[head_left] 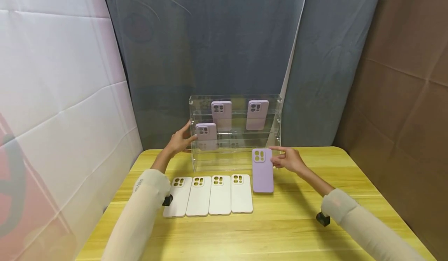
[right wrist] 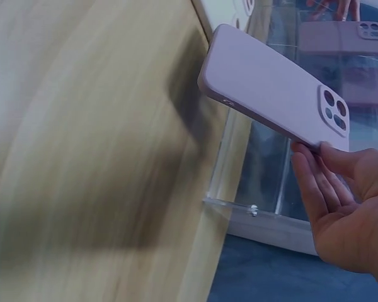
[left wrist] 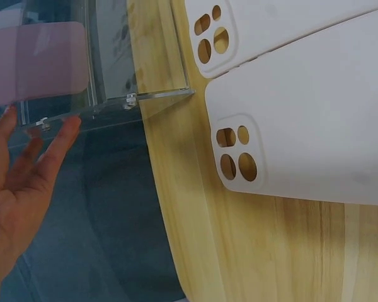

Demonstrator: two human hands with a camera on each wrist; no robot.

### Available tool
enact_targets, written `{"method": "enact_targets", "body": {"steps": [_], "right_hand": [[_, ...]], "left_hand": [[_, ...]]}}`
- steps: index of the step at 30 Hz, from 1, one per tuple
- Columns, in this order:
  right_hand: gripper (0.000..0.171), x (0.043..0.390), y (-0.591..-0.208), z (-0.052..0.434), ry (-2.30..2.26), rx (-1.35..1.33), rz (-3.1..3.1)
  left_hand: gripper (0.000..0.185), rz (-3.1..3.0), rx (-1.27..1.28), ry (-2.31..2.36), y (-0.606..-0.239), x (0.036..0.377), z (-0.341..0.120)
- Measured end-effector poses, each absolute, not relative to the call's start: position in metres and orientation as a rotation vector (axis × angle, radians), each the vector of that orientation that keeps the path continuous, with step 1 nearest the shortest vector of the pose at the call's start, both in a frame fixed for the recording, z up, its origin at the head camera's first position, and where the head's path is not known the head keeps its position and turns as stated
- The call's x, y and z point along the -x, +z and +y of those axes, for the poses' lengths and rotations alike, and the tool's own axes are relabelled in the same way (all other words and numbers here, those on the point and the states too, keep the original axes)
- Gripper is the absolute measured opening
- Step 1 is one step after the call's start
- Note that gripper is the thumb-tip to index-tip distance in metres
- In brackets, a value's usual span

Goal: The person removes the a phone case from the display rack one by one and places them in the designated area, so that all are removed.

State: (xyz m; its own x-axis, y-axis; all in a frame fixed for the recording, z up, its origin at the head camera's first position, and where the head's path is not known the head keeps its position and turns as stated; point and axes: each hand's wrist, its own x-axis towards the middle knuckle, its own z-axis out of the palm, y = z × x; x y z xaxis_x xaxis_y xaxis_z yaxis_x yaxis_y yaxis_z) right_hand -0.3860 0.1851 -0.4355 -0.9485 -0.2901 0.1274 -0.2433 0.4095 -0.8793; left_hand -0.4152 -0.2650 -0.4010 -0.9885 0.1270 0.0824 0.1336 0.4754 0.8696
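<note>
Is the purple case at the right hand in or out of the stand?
Out: the right hand holds the purple case above the table, in front of the stand.

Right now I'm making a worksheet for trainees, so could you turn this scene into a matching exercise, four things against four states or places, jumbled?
1. Left hand
2. Right hand
3. White cases
4. Clear rack

A. In a row on the wooden table
B. Bearing three purple cases
C. Pinching the lifted purple case
D. At the rack's side edge

Pairs: 1-D, 2-C, 3-A, 4-B
</note>
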Motion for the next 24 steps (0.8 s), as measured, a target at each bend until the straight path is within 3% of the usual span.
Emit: {"method": "enact_targets", "body": {"steps": [24], "right_hand": [[0.047,0.377,-0.489,0.187,-1.612,0.325,2.451]], "left_hand": [[0.083,-2.686,0.202,-1.614,-0.4,0.416,-0.263]]}}
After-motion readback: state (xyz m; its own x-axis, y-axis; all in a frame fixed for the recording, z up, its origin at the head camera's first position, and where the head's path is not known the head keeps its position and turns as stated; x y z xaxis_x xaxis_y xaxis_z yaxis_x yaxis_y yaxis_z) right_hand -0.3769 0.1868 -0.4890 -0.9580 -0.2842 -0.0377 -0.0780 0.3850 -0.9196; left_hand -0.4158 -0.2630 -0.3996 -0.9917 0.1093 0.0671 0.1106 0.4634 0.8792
